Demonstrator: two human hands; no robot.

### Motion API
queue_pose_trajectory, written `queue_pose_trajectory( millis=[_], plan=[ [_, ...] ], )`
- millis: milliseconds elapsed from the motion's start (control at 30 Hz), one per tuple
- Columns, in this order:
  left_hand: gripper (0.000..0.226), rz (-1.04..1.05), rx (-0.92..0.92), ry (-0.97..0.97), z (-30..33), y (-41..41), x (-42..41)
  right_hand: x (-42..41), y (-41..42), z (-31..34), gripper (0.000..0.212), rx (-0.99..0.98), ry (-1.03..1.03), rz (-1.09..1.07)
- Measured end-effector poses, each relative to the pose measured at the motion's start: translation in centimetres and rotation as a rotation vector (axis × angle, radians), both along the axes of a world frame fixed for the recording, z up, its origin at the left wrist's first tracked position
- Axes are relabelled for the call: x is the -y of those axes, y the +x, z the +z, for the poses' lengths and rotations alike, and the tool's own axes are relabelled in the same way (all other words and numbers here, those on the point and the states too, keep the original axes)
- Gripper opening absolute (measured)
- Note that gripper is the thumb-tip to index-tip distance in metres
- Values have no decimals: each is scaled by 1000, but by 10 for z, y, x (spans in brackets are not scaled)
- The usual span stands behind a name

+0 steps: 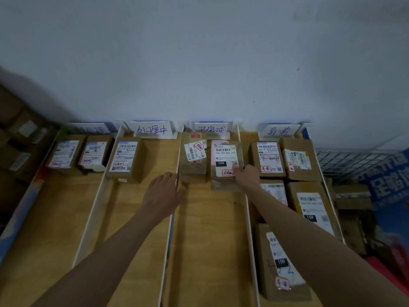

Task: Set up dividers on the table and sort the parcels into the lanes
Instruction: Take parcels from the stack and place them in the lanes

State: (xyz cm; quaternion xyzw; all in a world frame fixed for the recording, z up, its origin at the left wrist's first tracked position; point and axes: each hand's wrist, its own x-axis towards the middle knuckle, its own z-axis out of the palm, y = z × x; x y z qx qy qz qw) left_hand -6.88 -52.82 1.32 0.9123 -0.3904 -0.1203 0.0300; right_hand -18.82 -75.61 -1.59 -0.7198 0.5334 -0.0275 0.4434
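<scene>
A wooden table (210, 240) is split into lanes by white dividers (93, 213), (169, 229), (249, 218), each lane headed by a handwritten paper sign (152, 129). Two brown parcels stand at the far end of the third lane. My right hand (246, 177) rests on the near right corner of the right one (224, 160), fingers touching its label. My left hand (162, 192) hovers with relaxed fingers over the divider next to the left parcel (193, 156), holding nothing. The left lanes hold three parcels (64, 154), (95, 152), (126, 159). Several more (269, 158) fill the right lane.
A white wall rises right behind the signs. Stacked cardboard boxes (15, 134) stand off the table's left side. On the right are a wire rack (345, 160), a blue printed banner (389, 185) and more cartons (352, 200). A long parcel (281, 262) lies near the front right.
</scene>
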Motion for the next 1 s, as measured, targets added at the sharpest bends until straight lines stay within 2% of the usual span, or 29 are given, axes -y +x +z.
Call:
queue_pose_trajectory(
  millis=[367,633,867,1000],
  plan=[
    [51,9,-29,-19,-31,7,7,15,40,-27,32,-105,-34,63],
    [52,13,6,11,-15,5,-6,-2,27,2,28,-105,-124,84],
    [52,86,53,30,25,-1,-46,-63,0,58,42,-137,-561,494],
    [52,119,94,11,49,-7,-95,-121,-8,86,49,-161,-652,652]
  ],
)
